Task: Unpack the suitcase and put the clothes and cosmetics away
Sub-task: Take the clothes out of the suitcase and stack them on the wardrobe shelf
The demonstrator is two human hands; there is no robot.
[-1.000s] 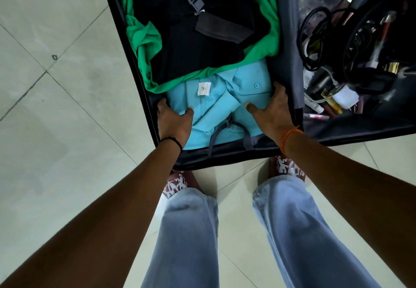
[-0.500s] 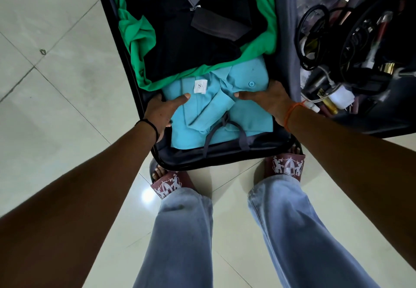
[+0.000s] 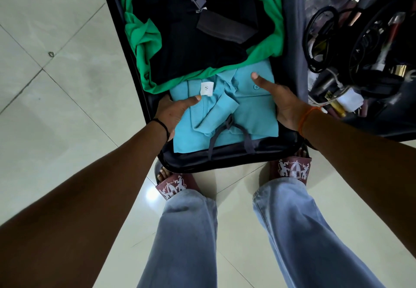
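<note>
An open black suitcase [image 3: 225, 162] lies on the tiled floor at my feet. At the near end of its left half is a folded teal shirt [image 3: 254, 114] with a white label. A grey strap [image 3: 227, 127] crosses the shirt's lower part. My left hand [image 3: 173, 113] grips the shirt's left edge, thumb on top near the label and fingers hidden beneath. My right hand [image 3: 282, 101] holds the right edge the same way, thumb lying by a button. Beyond the shirt are a green garment [image 3: 144, 37] and a black garment [image 3: 191, 48].
The suitcase's right half holds black cables [image 3: 319, 28], tubes and small cosmetics [image 3: 350, 104] in a jumble. My sandalled feet [image 3: 173, 186] stand against the suitcase's near rim. Pale floor tiles [image 3: 56, 107] stretch to the left.
Both hands have slid further in along the teal shirt's sides, with the thumbs now spread over its top. The shirt's near part looks slightly lifted from the lining.
</note>
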